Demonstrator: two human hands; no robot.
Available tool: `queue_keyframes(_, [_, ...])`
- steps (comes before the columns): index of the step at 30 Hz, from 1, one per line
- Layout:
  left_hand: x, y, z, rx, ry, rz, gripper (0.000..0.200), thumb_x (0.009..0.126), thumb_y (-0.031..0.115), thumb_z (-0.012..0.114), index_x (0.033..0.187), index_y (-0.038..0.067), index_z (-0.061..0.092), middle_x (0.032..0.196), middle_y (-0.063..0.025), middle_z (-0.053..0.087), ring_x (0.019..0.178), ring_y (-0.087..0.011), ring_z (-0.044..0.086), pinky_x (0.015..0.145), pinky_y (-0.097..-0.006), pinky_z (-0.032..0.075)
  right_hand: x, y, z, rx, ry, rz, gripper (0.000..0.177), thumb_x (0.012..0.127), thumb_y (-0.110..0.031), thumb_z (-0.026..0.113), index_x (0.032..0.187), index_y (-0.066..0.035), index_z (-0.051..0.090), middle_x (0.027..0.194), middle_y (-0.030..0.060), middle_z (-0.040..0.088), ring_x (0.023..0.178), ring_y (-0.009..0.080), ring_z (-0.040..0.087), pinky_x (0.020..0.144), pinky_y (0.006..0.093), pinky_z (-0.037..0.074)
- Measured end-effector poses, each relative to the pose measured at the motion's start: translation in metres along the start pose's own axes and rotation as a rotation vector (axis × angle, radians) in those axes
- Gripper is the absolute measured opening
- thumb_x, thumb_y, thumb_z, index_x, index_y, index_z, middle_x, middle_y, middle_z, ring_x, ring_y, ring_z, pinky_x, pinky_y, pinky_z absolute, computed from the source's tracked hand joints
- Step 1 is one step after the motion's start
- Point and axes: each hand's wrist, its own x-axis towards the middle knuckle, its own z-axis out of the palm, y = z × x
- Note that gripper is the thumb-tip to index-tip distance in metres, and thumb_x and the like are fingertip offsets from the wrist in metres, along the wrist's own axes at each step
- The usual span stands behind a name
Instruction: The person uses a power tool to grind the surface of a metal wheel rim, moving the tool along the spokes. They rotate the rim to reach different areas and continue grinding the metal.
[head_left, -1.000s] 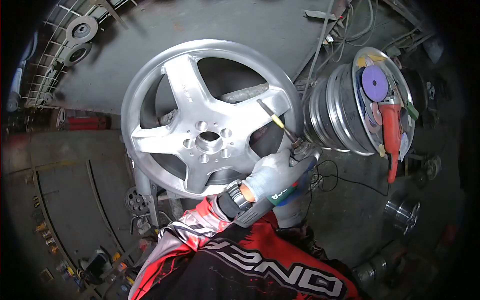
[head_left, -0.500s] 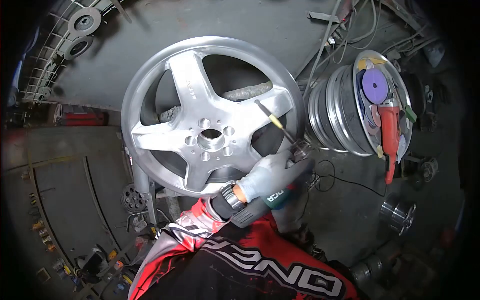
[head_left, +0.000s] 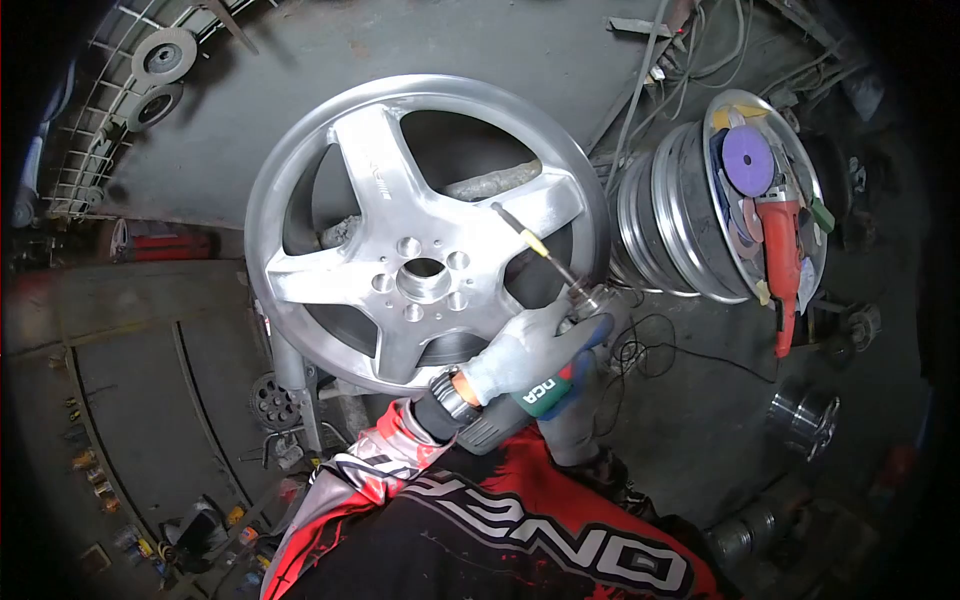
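A dark green power tool marked DCA (head_left: pixel 545 397), which looks like a die grinder, lies across my front. My left hand (head_left: pixel 512 352), in a grey glove with a black watch at the wrist, closes over its front part. Below and to the right, my right hand (head_left: pixel 575 425), gloved in grey and blue, grips the tool from the other side; part of it is hidden. From the metal chuck (head_left: pixel 592 298) a thin shaft with a yellow section (head_left: pixel 534 242) points up and left. Its dark tip overlaps the right spoke of a bare silver five-spoke wheel rim (head_left: pixel 365 160).
Right of the wheel, another rim (head_left: pixel 690 215) lies on its side, holding a purple disc (head_left: pixel 747 160) and a red angle grinder (head_left: pixel 782 260). A black cord (head_left: pixel 690 355) trails over the floor. Grinding discs (head_left: pixel 165 55) hang on a wire rack at upper left.
The shaft's tip has shifted left along the spoke, and the tool has turned slightly with both hands still on it. More of my right glove's blue part shows. The view has shifted a little.
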Motion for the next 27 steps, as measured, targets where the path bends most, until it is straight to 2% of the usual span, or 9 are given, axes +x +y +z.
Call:
queue_keyframes(2, [-0.01,-0.001,-0.001,0.056,0.076,0.05,0.042,0.09,0.014,0.065,0.131,0.005,0.06,0.095,-0.0192,0.056,0.076,-0.0359,0.063,0.066,-0.0434,0.052,-0.008,-0.002,0.012,0.525,0.1,0.314,0.059,0.092,-0.026,0.075,0.139,-0.002,0.048,0.132,0.0177,0.057,0.119,0.0277,0.06,0.098,0.0424,0.05])
queue_keyframes(3, [-0.013,-0.002,0.002,0.057,0.068,0.051,0.042,0.09,0.014,0.065,0.131,0.005,0.06,0.095,-0.0192,0.056,0.076,-0.0359,0.063,0.066,-0.0434,0.052,-0.008,-0.001,0.013,0.53,0.106,0.317,0.059,0.092,-0.026,0.075,0.139,-0.002,0.048,0.132,0.0177,0.057,0.119,0.0277,0.06,0.098,0.0424,0.05])
queue_keyframes(9, [0.002,0.008,0.009,0.207,0.091,0.008,0.044,0.088,0.014,0.065,0.131,0.009,0.061,0.094,-0.0187,0.057,0.073,-0.0354,0.063,0.065,-0.0435,0.052,0.004,0.003,-0.004,0.14,-0.015,0.207,0.063,0.089,-0.027,0.077,0.139,-0.002,0.049,0.134,0.0176,0.058,0.123,0.0293,0.059,0.102,0.0436,0.048])
queue_keyframes(11, [0.025,0.012,0.011,-0.235,-0.069,-0.337,0.041,0.092,0.018,0.064,0.131,0.01,0.06,0.093,-0.0213,0.059,0.075,-0.0369,0.066,0.063,-0.0438,0.053,0.026,-0.011,-0.021,-0.266,-0.016,-0.092,0.067,0.085,-0.027,0.079,0.14,-0.003,0.049,0.134,0.0189,0.058,0.125,0.033,0.058,0.104,0.0455,0.046])
queue_keyframes(12, [0.031,0.008,0.013,-0.008,-0.072,-0.105,0.037,0.095,0.021,0.062,0.131,0.012,0.06,0.094,-0.0233,0.061,0.079,-0.0382,0.069,0.063,-0.0451,0.055,0.035,-0.007,-0.02,-0.397,0.132,-0.329,0.07,0.083,-0.027,0.081,0.14,-0.004,0.049,0.133,0.0196,0.057,0.124,0.0361,0.057,0.105,0.0471,0.045])
queue_keyframes(16, [0.053,0.006,0.018,0.163,-0.076,-0.037,0.032,0.102,0.037,0.056,0.127,0.02,0.063,0.092,-0.0186,0.063,0.078,-0.0398,0.068,0.068,-0.0467,0.056,0.043,-0.017,-0.027,-0.348,0.196,-0.255,0.07,0.08,-0.023,0.084,0.136,0.0,0.05,0.129,0.0209,0.06,0.117,0.0416,0.061,0.097,0.0496,0.053])
queue_keyframes(22, [0.039,0.009,0.01,0.143,-0.037,-0.018,0.032,0.096,0.027,0.061,0.127,0.021,0.064,0.085,-0.0166,0.059,0.077,-0.0337,0.069,0.064,-0.0406,0.057,0.037,-0.016,-0.022,-0.297,0.181,-0.184,0.069,0.081,-0.024,0.083,0.137,0.0,0.05,0.129,0.0205,0.06,0.119,0.0404,0.06,0.097,0.0483,0.052])
queue_keyframes(25, [0.02,0.012,0.004,-0.19,-0.077,-0.232,0.038,0.096,0.019,0.06,0.133,0.011,0.06,0.094,-0.0228,0.06,0.077,-0.0396,0.068,0.066,-0.0447,0.054,0.028,-0.017,-0.018,-0.557,-0.092,-0.101,0.071,0.088,-0.029,0.077,0.145,-0.004,0.043,0.137,0.0167,0.054,0.126,0.0285,0.056,0.104,0.0434,0.046])
queue_keyframes(27, [0.002,-0.003,0.016,-0.13,0.113,-0.099,0.036,0.092,0.02,0.064,0.128,0.014,0.063,0.089,-0.0168,0.056,0.07,-0.0325,0.066,0.058,-0.0428,0.055,0.006,0.006,0.003,0.984,0.121,0.597,0.069,0.09,-0.03,0.076,0.144,-0.004,0.044,0.139,0.0157,0.054,0.125,0.0266,0.057,0.104,0.0419,0.047])
